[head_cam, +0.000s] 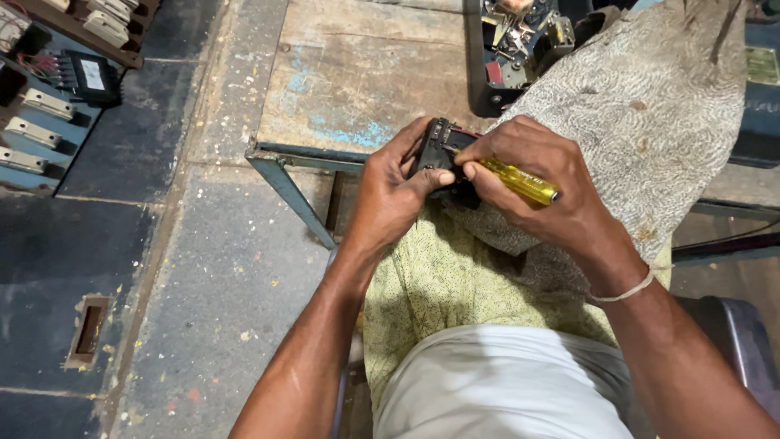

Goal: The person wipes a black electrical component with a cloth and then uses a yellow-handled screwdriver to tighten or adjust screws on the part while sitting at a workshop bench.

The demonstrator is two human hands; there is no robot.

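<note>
- Both forearms reach in from the bottom edge, over a lap in pale grey cloth and a yellow-green patterned cloth (439, 284).
- Left hand (398, 191) has its grip clenched around a small black electrical part (443, 150), thumb pressed on its near face, fingers wrapped behind.
- Right hand (540, 183) grasps a screwdriver with a clear yellow handle (520, 180); the grip is closed on the handle, the tip end meeting the black part.
- That black part sits held between both hands, above the lap, just before the near edge of the desk.
- A thin band (626, 291) circles the right wrist.
- Coarse grey sacking (650, 106) lies across the right side of the worn wooden desk (349, 81).
- A dark box of metal components (520, 41) stands at the far edge of the desk.
- Pale switch-like pieces on a board (41, 122) lie on the floor at far left.
</note>
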